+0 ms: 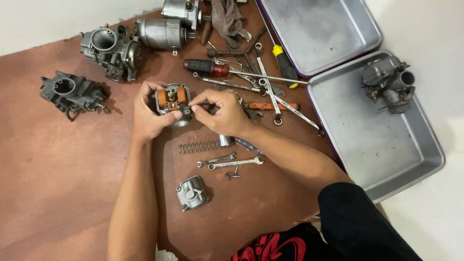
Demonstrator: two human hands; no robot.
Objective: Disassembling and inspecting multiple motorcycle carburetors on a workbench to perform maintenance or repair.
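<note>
My left hand (pixel 147 112) grips a small carburettor body (pixel 171 103) with orange floats showing on top, held just above the brown mat (pixel 58 183). My right hand (pixel 223 112) pinches at the carburettor's right side with thumb and forefinger; whatever small part sits between the fingertips is too tiny to make out. Below the hands lie a coil spring (pixel 199 146), two small spanners (pixel 227 162), a few screws (pixel 233 175) and a grey metal float bowl cover (pixel 193 193).
Two more carburettors (pixel 110 50) (pixel 71 93) and two cylindrical motors (pixel 162 33) lie at the back left. Spanners and screwdrivers (pixel 261 79) are piled behind my right hand. Two metal trays (pixel 382 150) sit on the right; the nearer holds another carburettor (pixel 389 83).
</note>
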